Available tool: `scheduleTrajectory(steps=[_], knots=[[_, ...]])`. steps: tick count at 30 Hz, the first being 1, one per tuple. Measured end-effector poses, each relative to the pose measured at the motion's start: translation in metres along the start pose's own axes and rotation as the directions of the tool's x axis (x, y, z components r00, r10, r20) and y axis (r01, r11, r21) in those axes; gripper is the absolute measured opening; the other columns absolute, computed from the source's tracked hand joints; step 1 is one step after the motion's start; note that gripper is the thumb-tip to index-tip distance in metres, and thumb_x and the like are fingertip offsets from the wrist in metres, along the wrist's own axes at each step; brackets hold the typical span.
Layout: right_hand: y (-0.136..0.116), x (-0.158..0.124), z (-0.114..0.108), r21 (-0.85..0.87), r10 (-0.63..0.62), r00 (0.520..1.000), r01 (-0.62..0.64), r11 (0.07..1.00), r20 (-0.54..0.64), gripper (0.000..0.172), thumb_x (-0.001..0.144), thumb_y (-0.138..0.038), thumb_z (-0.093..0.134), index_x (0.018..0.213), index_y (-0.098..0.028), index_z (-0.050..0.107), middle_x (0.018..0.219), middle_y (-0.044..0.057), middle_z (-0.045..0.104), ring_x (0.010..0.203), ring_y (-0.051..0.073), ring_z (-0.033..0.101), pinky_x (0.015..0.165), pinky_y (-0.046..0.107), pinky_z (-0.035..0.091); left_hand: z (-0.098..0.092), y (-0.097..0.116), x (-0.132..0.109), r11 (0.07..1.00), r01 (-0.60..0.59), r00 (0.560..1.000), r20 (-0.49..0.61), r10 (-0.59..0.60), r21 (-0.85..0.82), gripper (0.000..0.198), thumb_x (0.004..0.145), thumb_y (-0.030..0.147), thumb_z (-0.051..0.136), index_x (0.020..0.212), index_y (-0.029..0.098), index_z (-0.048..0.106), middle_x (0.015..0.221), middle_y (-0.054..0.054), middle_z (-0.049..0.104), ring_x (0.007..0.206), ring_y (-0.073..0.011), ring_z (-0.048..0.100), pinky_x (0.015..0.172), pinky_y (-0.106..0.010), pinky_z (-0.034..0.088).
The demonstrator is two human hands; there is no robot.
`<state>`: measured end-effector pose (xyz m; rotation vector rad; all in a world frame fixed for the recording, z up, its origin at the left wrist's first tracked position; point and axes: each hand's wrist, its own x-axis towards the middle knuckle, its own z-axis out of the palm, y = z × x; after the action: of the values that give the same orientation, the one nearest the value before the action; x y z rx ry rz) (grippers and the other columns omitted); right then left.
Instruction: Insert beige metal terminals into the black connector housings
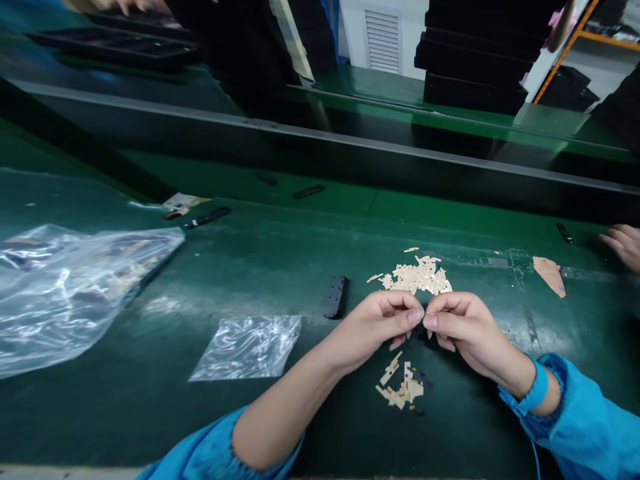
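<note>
Right here on the green worktop (320, 433), the pile of pale strips (417, 275) is holding the middle ground, and both hands are working just on its near side! The left hand (393, 323) is pressing thumb and forefinger together, and the right hand (457, 327) is matching it, tips together, the two hands almost meeting. What is sitting inside those pinches? The fingers are hiding it, so I cannot tell; a small dark thing (419, 331) is showing between the hands, nearer than the pile, its outline staying unclear.

Closer to the wearer than the pile, a smaller cluster of pale pieces (410, 388) is lying loose below the hands. Left of the pile, a black block (337, 297) is standing out against the green, and farther left and nearer, a flat clear sheet of plastic (247, 348) is catching the light. Well to the pile's left, a large clear bag (85, 293) is spreading wide. Over on the pile's right, a tan wedge-shaped piece (549, 275) is resting, and beyond that, a co-worker's hand (625, 245) is reaching into view! Far behind the pile, stacked black trays (475, 60) are towering.
</note>
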<state>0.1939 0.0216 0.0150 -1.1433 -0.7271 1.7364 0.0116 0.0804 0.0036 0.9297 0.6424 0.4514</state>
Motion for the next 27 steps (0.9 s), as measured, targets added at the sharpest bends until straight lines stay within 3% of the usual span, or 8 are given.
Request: scheduleTrajectory(steps=[10,13,15,17,18,20,22,27], knots=[[0.002,0.003,0.001,0.006,0.013,1.0,-0.013,1.0,0.017,0.021,0.068,-0.035,0.093,0.07,-0.019,0.079,0.057,-0.002,0.059,0.049,0.007,0.043,0.044,0.019,0.031,0.001,-0.004,0.003,0.996,0.031,0.999,0.018,-0.032,0.083,0.055,0.072,0.068,0.082,0.073,0.016,0.063,0.062,0.004,0.05,0.049,-0.0071,0.04,0.045,-0.02,0.031],[0.007,0.006,-0.005,-0.021,-0.022,1.0,0.021,1.0,-0.003,0.02,0.07,-0.034,0.09,0.07,-0.018,0.079,0.058,-0.002,0.06,0.049,0.008,0.045,0.045,0.02,0.033,-0.009,0.011,-0.008,0.947,-0.026,0.984,-0.159,0.08,0.319,0.046,0.08,0.063,0.076,0.079,0.017,0.069,0.069,0.0,0.06,0.057,-0.0115,0.049,0.052,-0.023,0.037],[0.012,0.007,-0.011,-0.047,-0.04,0.999,0.038,0.998,-0.032,0.019,0.069,-0.033,0.089,0.07,-0.017,0.079,0.058,-0.001,0.061,0.047,0.008,0.045,0.045,0.021,0.032,-0.024,0.027,-0.021,0.762,0.059,0.869,-0.408,0.278,0.645,0.04,0.084,0.06,0.071,0.082,0.019,0.071,0.08,-0.004,0.067,0.071,-0.0179,0.058,0.062,-0.027,0.041],[0.018,0.007,-0.017,-0.073,-0.046,0.997,0.042,0.996,-0.055,0.019,0.069,-0.034,0.088,0.071,-0.017,0.079,0.06,-0.001,0.063,0.046,0.008,0.045,0.045,0.021,0.031,-0.042,0.041,-0.034,0.501,0.366,0.695,-0.589,0.413,0.784,0.042,0.083,0.063,0.068,0.083,0.021,0.071,0.088,-0.007,0.071,0.082,-0.0249,0.062,0.063,-0.029,0.039],[0.021,0.006,-0.019,-0.09,-0.048,0.997,0.043,0.995,-0.06,0.019,0.069,-0.034,0.088,0.071,-0.017,0.079,0.061,0.0,0.064,0.046,0.007,0.046,0.046,0.021,0.031,-0.051,0.045,-0.04,0.419,0.494,0.661,-0.642,0.389,0.762,0.044,0.081,0.066,0.068,0.083,0.022,0.071,0.09,-0.007,0.072,0.082,-0.0271,0.063,0.061,-0.03,0.037],[0.027,0.004,-0.023,-0.124,-0.058,0.996,0.049,0.991,-0.065,0.019,0.07,-0.035,0.088,0.072,-0.017,0.079,0.063,0.001,0.066,0.047,0.008,0.047,0.047,0.022,0.031,-0.067,0.046,-0.046,0.359,0.581,0.696,-0.675,0.246,0.73,0.047,0.077,0.07,0.068,0.081,0.023,0.071,0.088,-0.007,0.074,0.078,-0.0278,0.064,0.058,-0.03,0.035],[0.03,0.003,-0.025,-0.162,-0.068,0.996,0.057,0.985,-0.062,0.019,0.07,-0.035,0.087,0.071,-0.017,0.079,0.064,0.001,0.067,0.049,0.008,0.047,0.048,0.022,0.033,-0.077,0.04,-0.046,0.398,0.543,0.761,-0.634,0.137,0.739,0.048,0.077,0.07,0.067,0.078,0.023,0.07,0.083,-0.006,0.074,0.074,-0.0261,0.065,0.059,-0.03,0.037],[0.034,-0.002,-0.025,-0.222,-0.084,0.994,0.067,0.973,-0.069,0.021,0.07,-0.037,0.087,0.072,-0.017,0.08,0.065,0.002,0.069,0.051,0.01,0.048,0.049,0.023,0.036,-0.088,0.024,-0.04,0.496,0.464,0.802,-0.586,0.117,0.734,0.047,0.078,0.067,0.063,0.081,0.02,0.07,0.079,-0.006,0.076,0.074,-0.0239,0.068,0.065,-0.029,0.044]])
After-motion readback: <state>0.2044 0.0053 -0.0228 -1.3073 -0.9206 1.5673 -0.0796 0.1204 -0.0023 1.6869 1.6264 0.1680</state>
